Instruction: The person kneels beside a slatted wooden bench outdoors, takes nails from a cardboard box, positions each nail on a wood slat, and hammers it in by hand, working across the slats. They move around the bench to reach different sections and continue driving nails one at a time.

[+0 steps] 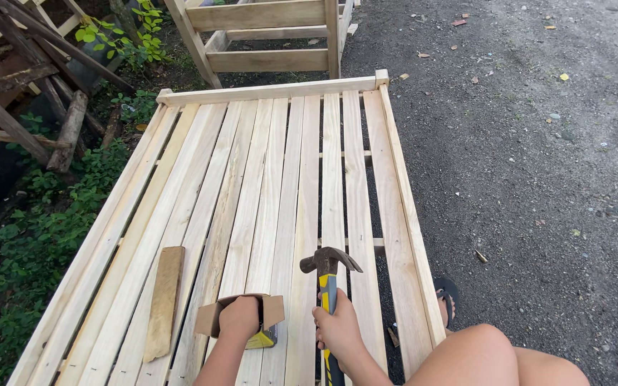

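Left hand point(239, 317) inside small cardboard box point(212, 319); contents hidden.

1 hammer point(329, 263), 1 small cardboard box point(241, 314), 1 loose short board point(163, 303), 2 slatted wooden frames point(266, 179), the second at 12 o'clock, 2 hands point(239, 317).

I take the slatted frame point(252, 186) as my landmark. On it, near me, my left hand point(239, 318) sits in a small box point(241, 318); my right hand point(337, 329) holds the hammer point(329, 268) just right of that. A loose board point(164, 300) lies left of the box (along the slats). Beyond the frame's far end stands another frame point(266, 36).
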`<state>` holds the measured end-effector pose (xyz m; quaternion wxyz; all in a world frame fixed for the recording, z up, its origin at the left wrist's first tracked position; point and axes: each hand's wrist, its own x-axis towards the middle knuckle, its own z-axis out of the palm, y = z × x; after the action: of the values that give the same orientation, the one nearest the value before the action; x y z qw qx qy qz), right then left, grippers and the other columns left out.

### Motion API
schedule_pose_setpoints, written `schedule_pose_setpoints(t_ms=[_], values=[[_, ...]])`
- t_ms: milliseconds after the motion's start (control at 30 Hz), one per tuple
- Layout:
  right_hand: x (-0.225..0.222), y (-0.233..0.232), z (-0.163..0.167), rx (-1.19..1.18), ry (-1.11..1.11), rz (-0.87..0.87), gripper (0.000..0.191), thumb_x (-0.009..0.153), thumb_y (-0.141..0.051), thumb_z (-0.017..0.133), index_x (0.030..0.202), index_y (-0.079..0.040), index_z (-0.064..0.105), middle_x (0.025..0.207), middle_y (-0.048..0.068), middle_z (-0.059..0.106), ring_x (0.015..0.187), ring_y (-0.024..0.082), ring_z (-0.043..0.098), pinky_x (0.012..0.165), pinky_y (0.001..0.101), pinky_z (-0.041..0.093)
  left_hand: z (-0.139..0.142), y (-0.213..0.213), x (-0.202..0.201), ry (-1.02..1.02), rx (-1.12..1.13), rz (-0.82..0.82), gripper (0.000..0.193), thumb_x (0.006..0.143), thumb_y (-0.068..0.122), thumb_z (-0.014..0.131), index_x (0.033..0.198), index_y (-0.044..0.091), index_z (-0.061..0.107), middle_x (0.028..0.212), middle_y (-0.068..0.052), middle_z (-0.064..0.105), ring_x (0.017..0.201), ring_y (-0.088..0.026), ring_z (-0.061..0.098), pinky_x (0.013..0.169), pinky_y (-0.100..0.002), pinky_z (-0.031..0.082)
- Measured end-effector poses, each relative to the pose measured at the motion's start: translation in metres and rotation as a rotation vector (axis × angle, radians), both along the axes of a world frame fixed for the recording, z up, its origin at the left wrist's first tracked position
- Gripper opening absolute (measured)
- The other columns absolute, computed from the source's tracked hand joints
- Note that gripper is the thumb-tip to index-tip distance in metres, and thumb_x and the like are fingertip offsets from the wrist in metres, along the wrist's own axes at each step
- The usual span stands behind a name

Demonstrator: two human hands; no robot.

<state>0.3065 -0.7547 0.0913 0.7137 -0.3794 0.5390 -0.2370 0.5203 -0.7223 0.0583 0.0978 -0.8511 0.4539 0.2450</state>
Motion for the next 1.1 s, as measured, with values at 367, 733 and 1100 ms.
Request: schedule_pose_setpoints(t_ms=[367, 733, 1100], values=[[0.002, 0.005, 0.029, -0.003, -0.032, 0.002, 0.034, 0.093, -0.005, 0.06, 0.125, -0.006, 0.05, 0.073, 0.006, 0.053, 0.046, 0.012, 0.046, 0.042, 0.0313, 0.042, -0.012, -0.011, -0.005, 0.0, 0.017, 0.112, 0.031, 0.099, 0.017, 0.052, 0.121, 0.016, 0.074, 0.128, -0.01, 0.073, 0.118, -0.025, 0.071, 0.096, -0.04, 0.059], [0.006, 0.003, 0.031, -0.04, -0.006, 0.024, 0.034, 0.093, -0.011, 0.068, 0.121, -0.003, 0.051, 0.074, 0.007, 0.056, 0.043, 0.013, 0.048, 0.041, 0.0319, 0.043, 0.044, 0.016, 0.01, 0.073, -0.025, 0.148, 0.027, 0.099, 0.015, 0.054, 0.115, 0.017, 0.076, 0.118, -0.007, 0.074, 0.112, -0.024, 0.07, 0.095, -0.04, 0.057], [-0.017, -0.023, -0.009, -0.015, -0.105, -0.18, 0.022, 0.093, -0.013, 0.067, 0.109, -0.004, 0.055, 0.069, 0.005, 0.053, 0.041, 0.013, 0.047, 0.039, 0.0317, 0.042, -0.037, -0.067, -0.098, 1.356, -0.976, 0.805, 0.02, 0.1, 0.011, 0.057, 0.117, 0.001, 0.059, 0.096, -0.007, 0.063, 0.079, -0.012, 0.063, 0.074, -0.031, 0.061]])
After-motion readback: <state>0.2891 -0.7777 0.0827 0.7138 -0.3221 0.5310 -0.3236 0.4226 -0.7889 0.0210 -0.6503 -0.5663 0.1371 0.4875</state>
